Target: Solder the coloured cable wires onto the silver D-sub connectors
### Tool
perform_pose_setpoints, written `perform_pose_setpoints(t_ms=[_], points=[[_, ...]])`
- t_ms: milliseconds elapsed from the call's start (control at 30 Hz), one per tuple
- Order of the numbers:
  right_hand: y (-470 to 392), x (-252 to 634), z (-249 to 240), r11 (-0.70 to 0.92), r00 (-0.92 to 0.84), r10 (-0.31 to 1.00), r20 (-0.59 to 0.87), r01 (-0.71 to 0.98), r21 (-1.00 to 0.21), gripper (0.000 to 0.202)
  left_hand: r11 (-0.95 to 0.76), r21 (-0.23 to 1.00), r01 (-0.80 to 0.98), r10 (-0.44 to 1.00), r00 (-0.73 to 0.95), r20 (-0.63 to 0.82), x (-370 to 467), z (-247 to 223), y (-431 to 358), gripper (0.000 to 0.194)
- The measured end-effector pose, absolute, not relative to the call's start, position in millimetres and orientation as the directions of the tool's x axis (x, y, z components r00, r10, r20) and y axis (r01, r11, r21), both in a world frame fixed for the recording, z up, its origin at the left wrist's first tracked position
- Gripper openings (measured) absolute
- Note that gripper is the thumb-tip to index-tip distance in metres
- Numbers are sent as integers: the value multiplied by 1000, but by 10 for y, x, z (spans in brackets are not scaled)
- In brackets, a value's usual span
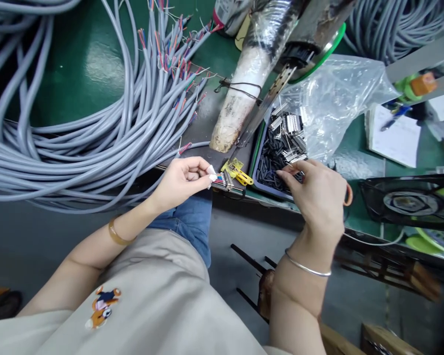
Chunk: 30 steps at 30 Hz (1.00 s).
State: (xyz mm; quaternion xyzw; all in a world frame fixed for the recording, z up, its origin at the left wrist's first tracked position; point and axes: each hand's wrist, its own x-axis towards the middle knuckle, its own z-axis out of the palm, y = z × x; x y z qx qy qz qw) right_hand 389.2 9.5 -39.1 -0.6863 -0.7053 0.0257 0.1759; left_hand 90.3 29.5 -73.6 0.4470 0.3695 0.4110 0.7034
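Observation:
My left hand [187, 180] is closed in a pinch, with white coverings on its thumb and fingertip. It grips thin coloured wires right behind a small metal multi-pin connector [227, 181], which points to the right. Just beyond the connector is a yellow clamp-like piece [239, 171] at the bench edge. My right hand [314, 190] reaches into a shallow tray [270, 191], thumb and finger pinched together; what they hold, if anything, is too small to tell. In the tray lie many short black sleeves [270, 155] and a heap of metal connectors [293, 125].
Grey cables [133, 133] with stripped coloured ends cover the bench's left side. A stained, wrapped cylinder [240, 91] slants over the middle. Behind the tray is a clear plastic bag [340, 98]. Right of it are a notepad [395, 135] and a black fan [410, 202].

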Motion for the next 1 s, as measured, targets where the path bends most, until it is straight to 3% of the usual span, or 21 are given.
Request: perform_pose_setpoints(t_ms=[100,200,300,367,467,1000], points=[[76,3907,-353,18,29,968,250,983,-184,28,264,933,-244,910,385,-156,907,-748,283,16],[-23,3782,-261,-63,143,917,372,974,-220,19,262,938,-228,907,390,-159,915,-740,250,15],[-179,3478,-163,-50,249,842,478,919,-391,8,241,951,-195,909,389,-151,937,-710,201,12],[-268,3224,-136,81,221,886,407,791,-606,8,209,963,-173,917,376,-131,955,-686,171,9],[-322,2910,-177,191,87,941,327,660,-726,9,170,976,-134,928,356,-113,976,-653,141,7],[-258,2741,-271,227,-14,952,305,702,-675,13,198,978,-63,909,386,-159,972,-646,105,10]])
